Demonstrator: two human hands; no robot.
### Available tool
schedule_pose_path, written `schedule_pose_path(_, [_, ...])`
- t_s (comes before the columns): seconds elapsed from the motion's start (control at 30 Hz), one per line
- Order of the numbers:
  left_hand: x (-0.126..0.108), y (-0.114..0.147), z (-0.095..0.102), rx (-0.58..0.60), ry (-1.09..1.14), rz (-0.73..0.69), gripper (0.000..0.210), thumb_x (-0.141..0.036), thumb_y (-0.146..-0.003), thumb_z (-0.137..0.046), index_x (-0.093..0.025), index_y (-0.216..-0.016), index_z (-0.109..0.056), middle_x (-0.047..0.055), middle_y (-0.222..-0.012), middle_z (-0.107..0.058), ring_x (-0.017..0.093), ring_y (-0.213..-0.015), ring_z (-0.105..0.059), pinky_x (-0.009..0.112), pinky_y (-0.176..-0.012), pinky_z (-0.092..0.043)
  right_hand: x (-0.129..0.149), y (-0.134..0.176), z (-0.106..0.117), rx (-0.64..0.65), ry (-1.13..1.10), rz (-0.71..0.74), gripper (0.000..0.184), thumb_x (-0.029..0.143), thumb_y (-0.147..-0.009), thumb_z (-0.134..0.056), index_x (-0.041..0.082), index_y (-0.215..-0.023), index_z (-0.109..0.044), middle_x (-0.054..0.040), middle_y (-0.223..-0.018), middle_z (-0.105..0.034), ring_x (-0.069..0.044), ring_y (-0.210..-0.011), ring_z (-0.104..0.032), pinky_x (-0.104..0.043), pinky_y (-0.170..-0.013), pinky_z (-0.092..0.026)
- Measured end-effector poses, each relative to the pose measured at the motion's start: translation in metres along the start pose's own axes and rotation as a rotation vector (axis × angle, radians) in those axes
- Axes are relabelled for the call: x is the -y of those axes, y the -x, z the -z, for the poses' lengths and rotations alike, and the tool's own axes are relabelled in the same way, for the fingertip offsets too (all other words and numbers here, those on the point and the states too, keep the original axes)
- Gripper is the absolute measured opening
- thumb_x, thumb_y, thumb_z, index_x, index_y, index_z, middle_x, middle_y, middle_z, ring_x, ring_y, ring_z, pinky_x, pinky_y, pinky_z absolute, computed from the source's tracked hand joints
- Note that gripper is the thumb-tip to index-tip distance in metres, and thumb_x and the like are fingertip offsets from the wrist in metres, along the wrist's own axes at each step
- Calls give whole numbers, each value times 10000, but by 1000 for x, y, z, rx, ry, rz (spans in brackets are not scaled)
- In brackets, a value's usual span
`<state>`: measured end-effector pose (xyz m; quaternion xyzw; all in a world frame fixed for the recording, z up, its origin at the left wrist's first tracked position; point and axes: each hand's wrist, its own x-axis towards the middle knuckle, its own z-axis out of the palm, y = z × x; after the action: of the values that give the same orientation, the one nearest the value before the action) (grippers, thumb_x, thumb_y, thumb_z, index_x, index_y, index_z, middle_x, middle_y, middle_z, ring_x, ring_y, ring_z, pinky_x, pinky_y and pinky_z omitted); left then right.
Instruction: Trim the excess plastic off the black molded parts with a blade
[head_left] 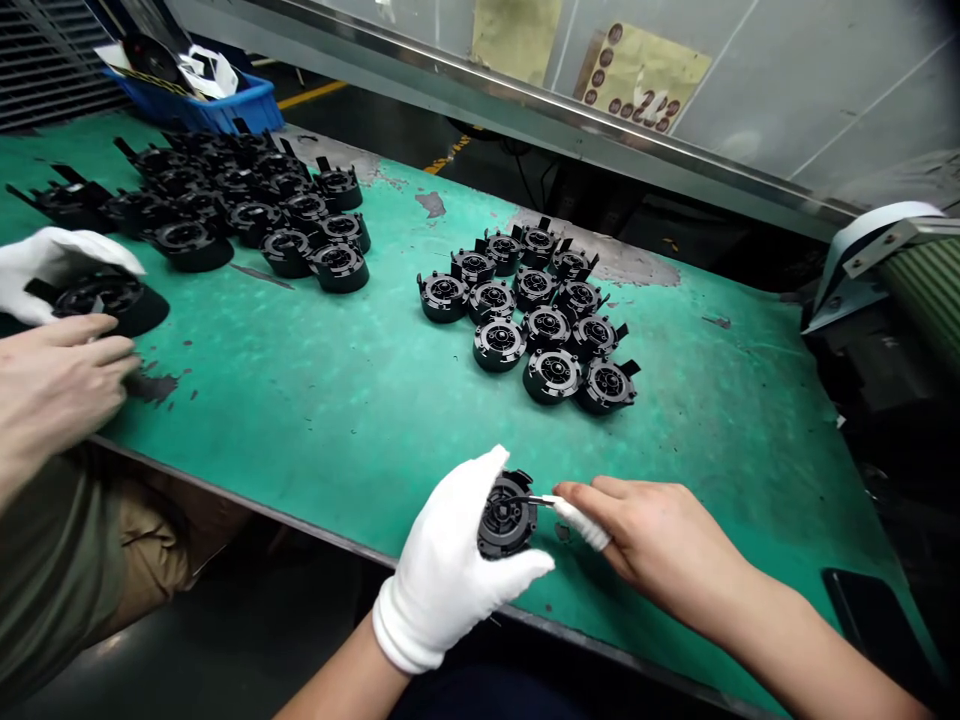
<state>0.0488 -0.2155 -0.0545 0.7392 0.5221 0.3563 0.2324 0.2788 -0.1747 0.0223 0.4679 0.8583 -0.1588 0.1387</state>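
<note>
My left hand (pixel 446 560), in a white glove, grips a round black plastic part (pixel 504 518) just above the front edge of the green table. Its ribbed, ringed face is turned up towards me. My right hand (pixel 660 525) is bare apart from a white wrap on one finger. Its fingers pinch a slim metal-tipped tool (pixel 537 499), whose exact kind I cannot make out. The tool's tip reaches over the face of the black part, and I cannot tell whether it touches. Most of the tool's handle is hidden in my fingers.
A cluster of similar black parts (pixel 546 325) stands ahead of me on the green table (pixel 390 400). More parts (pixel 285 250) fill the far left, before a blue bin (pixel 255 105). A co-worker's hands (pixel 60 380) hold another part at left. A dark phone (pixel 874 620) lies right.
</note>
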Motion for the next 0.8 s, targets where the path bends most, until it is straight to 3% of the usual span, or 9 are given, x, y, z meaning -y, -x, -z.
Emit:
schedule_pose_path(0.27, [0, 0, 0, 25, -16, 10, 892, -532, -774, -779, -191, -1491, -371, 154, -1448, -535, 313, -1339, -534, 474, -1128, -475, -4, -8, 3, -18, 23, 55, 417, 125, -935, -481, 311, -1285, -611, -18, -911, -726, -227, -795, -706, -295, -580, -389])
schedule_pose_path(0.6, [-1, -1, 1, 14, -8, 0, 897, -518, -768, -791, -204, -1492, -365, 153, -1451, -533, 313, -1344, -530, 478, -1133, -471, 4, 9, 1, 69, -255, 68, 256, 182, -963, -481, 295, -1057, -690, -14, -818, -765, -204, -733, -724, -246, -618, -451])
schedule_pose_path(0.8, [0, 0, -1, 7, -7, -6, 887, -525, -770, -788, -198, -1485, -378, 154, -1454, -533, 316, -1343, -531, 484, -1135, -469, 8, 24, -21, -43, -342, 22, 403, 164, -936, -469, 315, -1274, -627, -38, -1058, -776, -217, -885, -737, -263, -732, -530])
